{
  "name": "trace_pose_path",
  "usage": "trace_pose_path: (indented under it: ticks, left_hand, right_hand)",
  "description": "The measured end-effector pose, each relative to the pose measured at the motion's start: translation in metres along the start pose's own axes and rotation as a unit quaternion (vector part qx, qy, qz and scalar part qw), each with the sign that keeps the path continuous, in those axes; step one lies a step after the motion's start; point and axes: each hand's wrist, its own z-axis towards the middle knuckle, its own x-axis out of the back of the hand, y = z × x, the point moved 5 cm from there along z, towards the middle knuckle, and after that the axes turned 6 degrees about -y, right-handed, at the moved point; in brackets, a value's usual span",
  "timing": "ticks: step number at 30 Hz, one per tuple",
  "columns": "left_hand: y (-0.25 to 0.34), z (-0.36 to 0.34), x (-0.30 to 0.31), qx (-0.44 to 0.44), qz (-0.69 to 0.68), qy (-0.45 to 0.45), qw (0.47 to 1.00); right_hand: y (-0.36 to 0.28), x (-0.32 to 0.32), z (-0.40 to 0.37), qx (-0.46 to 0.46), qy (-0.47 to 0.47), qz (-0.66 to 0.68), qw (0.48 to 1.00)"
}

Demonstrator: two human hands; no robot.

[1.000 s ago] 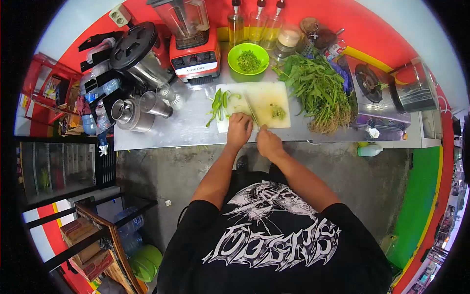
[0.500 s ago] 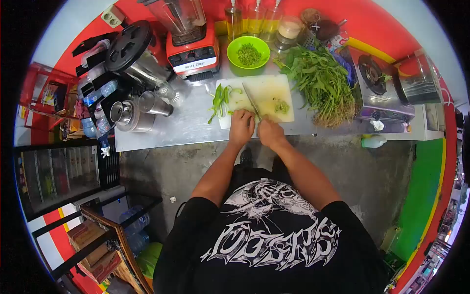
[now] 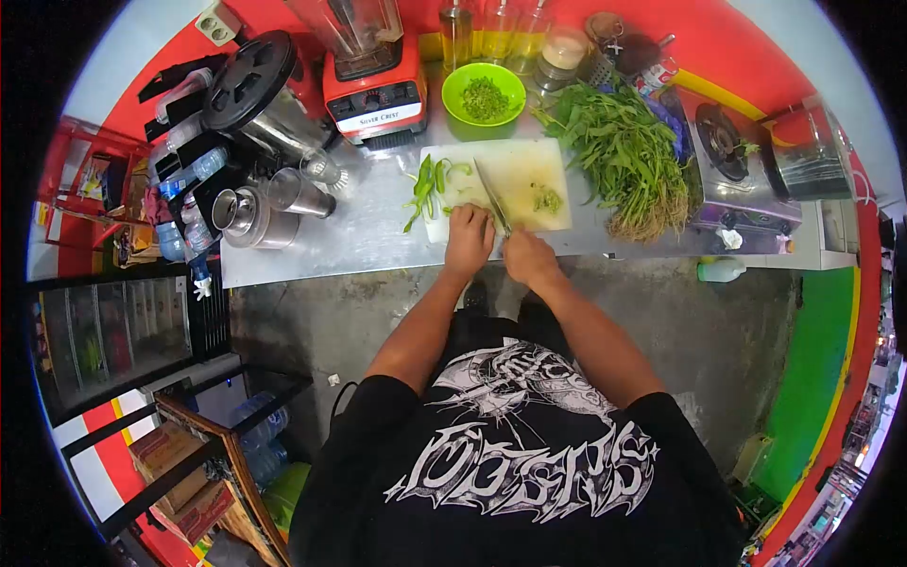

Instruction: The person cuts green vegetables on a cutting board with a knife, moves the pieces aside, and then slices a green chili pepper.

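Note:
My right hand (image 3: pixel 531 259) is closed around the handle of a kitchen knife (image 3: pixel 492 194), whose blade points up and left across the white cutting board (image 3: pixel 543 156). Close beside the blade, my left hand (image 3: pixel 470 240) presses down on the board with curled fingers. A green chili pepper (image 3: pixel 447 211) shows at its left edge, mostly hidden under the fingers. More long green chilies (image 3: pixel 424 192) lie at the board's left side. On the right half sits a small heap of chopped green pieces (image 3: pixel 545 198). A green bowl (image 3: pixel 458 126) behind the board contains chopped greens (image 3: pixel 484 100).
Leafy greens with roots (image 3: pixel 619 156) lie right of the board, by a gas stove (image 3: pixel 737 189). A red blender (image 3: pixel 376 94), steel cups (image 3: pixel 300 194) and a steel container with black lid (image 3: pixel 274 113) stand left. Oil bottles (image 3: pixel 498 30) line the back wall.
The whole view has shifted slightly. Both hands stay at nearly the same spot on the board, with the knife beside the left fingers. The chopped heap looks about the same.

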Motion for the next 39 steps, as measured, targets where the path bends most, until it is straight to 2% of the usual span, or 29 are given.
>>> trace_pose_path:
  ticks: [6, 8, 12, 16, 24, 28, 30, 33, 37, 39]
  left_hand:
    - [-0.007, -0.003, -0.001, 0.005, 0.001, -0.002, 1.0]
    - [-0.006, -0.003, -0.001, 0.007, -0.013, -0.005, 1.0]
    - [-0.006, -0.002, -0.001, 0.0, -0.018, -0.001, 1.0]
    - [-0.005, -0.001, 0.0, 0.009, -0.018, -0.002, 1.0]
    - [-0.009, 0.001, 0.0, 0.016, -0.033, -0.01, 0.999]
    - [-0.012, 0.003, 0.002, 0.002, -0.037, -0.002, 0.999]
    - [-0.013, 0.002, 0.002, 0.007, -0.05, -0.009, 0.999]
    - [-0.015, 0.004, 0.002, 0.012, -0.056, -0.019, 0.998]
    - [-0.017, 0.006, 0.006, 0.051, -0.095, -0.022, 0.994]
    - [-0.018, 0.007, 0.008, 0.065, -0.092, -0.017, 0.993]
  right_hand:
    - [-0.006, -0.01, -0.008, -0.022, 0.033, 0.044, 0.998]
    - [-0.011, 0.001, -0.006, 0.033, 0.04, 0.016, 0.999]
    - [-0.006, -0.004, -0.005, 0.044, 0.017, 0.027, 0.999]
    - [0.001, -0.023, -0.008, -0.019, 0.027, 0.069, 0.997]
    - [0.0, -0.016, 0.008, 0.015, 0.011, 0.02, 1.0]
    - [-0.003, -0.025, -0.002, -0.003, 0.025, 0.057, 0.998]
    - [-0.003, -0.024, 0.007, 0.002, 0.039, 0.051, 0.998]
    - [-0.003, -0.015, 0.017, 0.048, 0.012, -0.009, 0.999]
    - [-0.006, -0.015, -0.001, 0.036, 0.035, 0.018, 0.999]
    - [-0.011, -0.01, -0.015, 0.071, 0.031, 0.019, 0.997]
